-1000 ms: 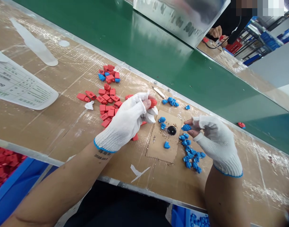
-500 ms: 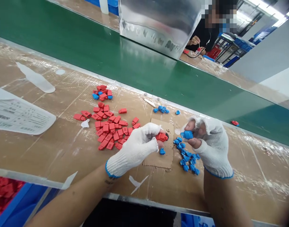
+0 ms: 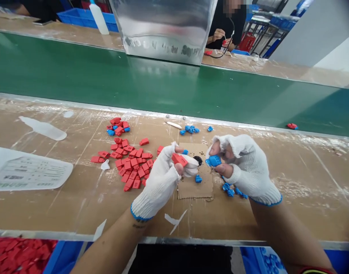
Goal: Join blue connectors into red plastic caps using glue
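Both hands wear white knit gloves with bare fingertips. My left hand [image 3: 165,175] pinches a red piece [image 3: 180,160] between thumb and finger, above a cardboard sheet [image 3: 191,190]. On that sheet are a round black spot [image 3: 197,160] and a small blue part [image 3: 198,179]. To the right, my right hand [image 3: 243,167] grips a blue piece [image 3: 213,161] with thumb and fingertips. Loose blue parts [image 3: 228,189] lie partly hidden under it. A heap of red pieces [image 3: 134,163] spreads left of my left hand.
A green belt [image 3: 91,80] crosses behind the table, with a metal box [image 3: 163,34] beyond it. Further back, a person's hand [image 3: 219,34] holds a thin stick. White paper [image 3: 29,171] lies at left; a bin of red pieces [image 3: 17,251] stands below the table edge.
The view has turned and levelled. My left hand has tilted the red piece and shifted off the black spot, which now shows on the cardboard. My right hand still holds its blue piece.
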### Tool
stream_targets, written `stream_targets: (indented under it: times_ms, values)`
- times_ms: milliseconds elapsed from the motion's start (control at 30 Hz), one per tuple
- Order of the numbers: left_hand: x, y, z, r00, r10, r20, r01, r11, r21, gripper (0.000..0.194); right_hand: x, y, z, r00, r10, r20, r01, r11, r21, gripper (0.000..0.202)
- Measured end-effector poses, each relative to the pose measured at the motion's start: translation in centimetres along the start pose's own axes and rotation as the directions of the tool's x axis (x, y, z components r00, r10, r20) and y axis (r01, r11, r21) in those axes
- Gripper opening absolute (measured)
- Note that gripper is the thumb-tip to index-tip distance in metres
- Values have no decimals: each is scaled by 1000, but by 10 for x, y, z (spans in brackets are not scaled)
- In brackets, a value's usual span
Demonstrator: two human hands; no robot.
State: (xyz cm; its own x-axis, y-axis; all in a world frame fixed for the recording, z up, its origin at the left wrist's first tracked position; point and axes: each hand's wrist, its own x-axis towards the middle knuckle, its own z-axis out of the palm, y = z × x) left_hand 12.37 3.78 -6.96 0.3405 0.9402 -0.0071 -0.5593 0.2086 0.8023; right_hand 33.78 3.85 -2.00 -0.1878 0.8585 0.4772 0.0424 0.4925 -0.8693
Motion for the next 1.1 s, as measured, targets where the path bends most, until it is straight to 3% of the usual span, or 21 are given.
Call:
stream_targets:
  times_ms: [200,367,567,733,1100]
  values:
    - [-2,-1,4,991,19,130,0,990,-140,44,-3,6,12,998,-24,62,19,997,81,26]
    - [-4,1,5,980,-44,193,94,961,-258,38,-5,7,13,998,-5,59,0,996,92,26]
    - [-6,-2,6,981,-97,166,120,984,-133,43,-9,7,13,998,-12,58,8,998,61,26]
    - [-8,-3,6,988,-75,138,77,997,-12,48,-11,9,13,996,-27,89,26,1000,3,26]
    - [-9,-8,1,981,-74,178,90,993,-81,39,-10,4,13,993,-25,115,35,996,-87,24]
